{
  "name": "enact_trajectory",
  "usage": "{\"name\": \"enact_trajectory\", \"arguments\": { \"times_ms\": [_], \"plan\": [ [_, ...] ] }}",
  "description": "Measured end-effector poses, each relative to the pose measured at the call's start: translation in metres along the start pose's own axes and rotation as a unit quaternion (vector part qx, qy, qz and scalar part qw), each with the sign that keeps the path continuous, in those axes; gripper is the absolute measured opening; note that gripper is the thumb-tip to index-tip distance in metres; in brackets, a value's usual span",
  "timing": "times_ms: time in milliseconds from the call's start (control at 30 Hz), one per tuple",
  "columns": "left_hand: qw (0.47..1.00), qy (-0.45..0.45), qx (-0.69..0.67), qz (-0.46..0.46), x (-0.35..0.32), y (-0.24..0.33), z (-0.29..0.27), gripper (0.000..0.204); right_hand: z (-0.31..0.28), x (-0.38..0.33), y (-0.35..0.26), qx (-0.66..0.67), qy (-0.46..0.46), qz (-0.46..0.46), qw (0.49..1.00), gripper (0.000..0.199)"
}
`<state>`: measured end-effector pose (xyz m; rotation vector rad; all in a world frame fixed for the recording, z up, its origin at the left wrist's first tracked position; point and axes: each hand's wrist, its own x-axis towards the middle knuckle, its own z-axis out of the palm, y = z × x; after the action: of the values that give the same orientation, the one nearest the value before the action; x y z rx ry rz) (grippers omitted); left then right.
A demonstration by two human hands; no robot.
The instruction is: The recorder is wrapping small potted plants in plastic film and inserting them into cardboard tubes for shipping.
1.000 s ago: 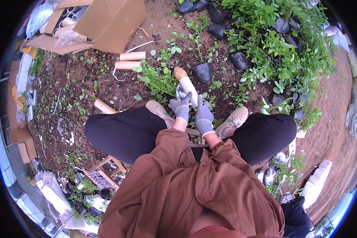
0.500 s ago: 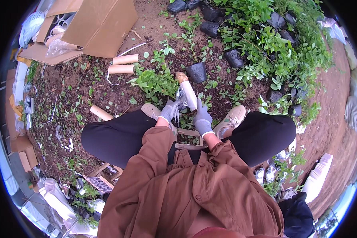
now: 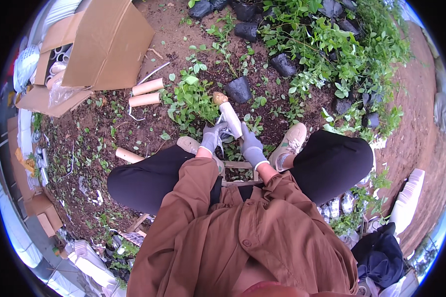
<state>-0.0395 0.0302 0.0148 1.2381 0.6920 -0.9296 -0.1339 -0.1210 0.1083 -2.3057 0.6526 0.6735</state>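
Observation:
I sit low over bare soil with both hands in grey gloves between my knees. My right hand [image 3: 251,146] grips the lower end of a pale cardboard tube roll [image 3: 229,118] wrapped in clear film, its tan end pointing away from me. My left hand [image 3: 212,137] pinches the loose clear film at the roll's near end. A leafy seedling [image 3: 191,101] grows just left of the roll, and a black grow bag [image 3: 239,89] stands right behind it.
Two bare cardboard tubes [image 3: 146,92] lie on the soil at left, a third [image 3: 129,155] by my left knee. An open cardboard box [image 3: 101,44] sits upper left. Many seedlings in black bags [image 3: 332,54] fill the upper right. White bags [image 3: 406,208] lie at right.
The view has shifted, so the hands and roll sit slightly higher in the picture. Both hands stay on the roll; the left hand has shifted to the film at its near end.

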Motion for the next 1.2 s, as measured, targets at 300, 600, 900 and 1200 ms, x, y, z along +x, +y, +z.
{"name": "enact_trajectory", "arguments": {
  "times_ms": [300,600,900,1200],
  "plan": [
    [0.962,-0.129,-0.15,0.19,-0.126,0.147,0.021,0.036,-0.191,0.001,-0.042,-0.163,0.257,-0.217,0.927,0.066],
    [0.903,-0.317,-0.135,0.257,-0.258,0.278,0.096,0.035,-0.223,-0.048,-0.103,-0.135,0.14,-0.482,0.854,0.058],
    [0.924,-0.277,0.096,0.246,-0.302,0.342,0.056,0.032,-0.318,-0.128,-0.105,-0.249,0.286,-0.62,0.686,0.05],
    [0.846,-0.362,0.086,0.381,-0.335,0.294,0.082,0.05,-0.262,-0.044,-0.129,-0.01,0.302,-0.545,0.782,0.074]
  ]
}}
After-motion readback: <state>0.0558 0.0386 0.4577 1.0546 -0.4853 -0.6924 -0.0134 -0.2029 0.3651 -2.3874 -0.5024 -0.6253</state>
